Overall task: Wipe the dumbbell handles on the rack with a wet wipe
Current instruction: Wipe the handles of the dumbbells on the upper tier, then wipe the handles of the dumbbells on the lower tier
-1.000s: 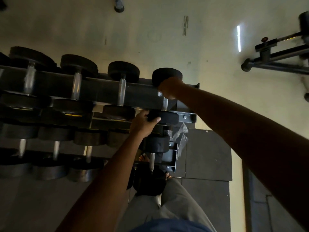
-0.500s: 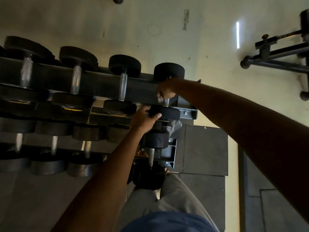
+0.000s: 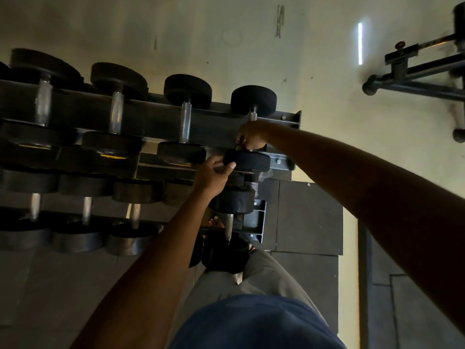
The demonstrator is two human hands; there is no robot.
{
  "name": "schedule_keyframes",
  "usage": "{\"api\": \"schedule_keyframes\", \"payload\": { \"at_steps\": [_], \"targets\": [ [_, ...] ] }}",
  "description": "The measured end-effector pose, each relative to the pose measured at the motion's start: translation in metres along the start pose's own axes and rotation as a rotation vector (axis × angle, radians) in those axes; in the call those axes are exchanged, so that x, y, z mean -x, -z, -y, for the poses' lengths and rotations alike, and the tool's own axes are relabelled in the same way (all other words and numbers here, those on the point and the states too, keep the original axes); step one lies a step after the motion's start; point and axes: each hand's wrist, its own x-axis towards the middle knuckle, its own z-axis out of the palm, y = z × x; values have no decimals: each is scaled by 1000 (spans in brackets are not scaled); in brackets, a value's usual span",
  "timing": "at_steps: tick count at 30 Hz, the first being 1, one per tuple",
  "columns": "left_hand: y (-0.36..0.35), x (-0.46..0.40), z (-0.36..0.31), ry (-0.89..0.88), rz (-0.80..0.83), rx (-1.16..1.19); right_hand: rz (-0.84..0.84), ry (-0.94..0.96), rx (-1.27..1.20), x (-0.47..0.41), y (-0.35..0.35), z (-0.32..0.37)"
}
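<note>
A dark metal dumbbell rack (image 3: 289,119) holds rows of black dumbbells with steel handles. The rightmost top dumbbell (image 3: 253,99) is the one under my hands. My right hand (image 3: 250,136) is wrapped around the near end of its handle; the wet wipe is hidden inside the fist. My left hand (image 3: 212,173) grips the near weight head (image 3: 247,161) of that dumbbell from the left. Other handles (image 3: 186,122) stand untouched to the left.
Lower rack tiers carry more dumbbells (image 3: 232,202), and one rests on the floor (image 3: 224,254) by my leg. Black rubber floor tiles (image 3: 309,215) lie to the right. A gym machine's frame (image 3: 415,79) stands at the far right.
My right hand has slid down the handle from the far head toward the near head. My left hand has stayed on the near head. The view shifted slightly.
</note>
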Motion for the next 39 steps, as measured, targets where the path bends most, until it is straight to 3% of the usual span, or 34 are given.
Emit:
{"api": "schedule_keyframes", "payload": {
  "at_steps": [9, 14, 18, 23, 28, 32, 39],
  "targets": [
    [17, 11, -33, -112, 16, -147, -351, -27, -311, 37, -33, -8],
    [21, 20, -59, -163, -13, -255, -558, -160, -655, 56, -64, 5],
    [26, 38, -68, -216, -39, -299, -753, -239, -790, 70, -86, 16],
    [39, 77, -70, -361, -76, -386, -881, -149, -873, 115, -100, 41],
    [50, 121, -54, -537, -223, -552, -976, -38, -838, 157, -127, 66],
    [43, 166, -32, -549, -300, -603, -1022, 15, -727, 184, -157, 84],
    [34, 266, 28, -448, -425, -587, -943, 107, -678, 247, -210, 134]
  ]
}}
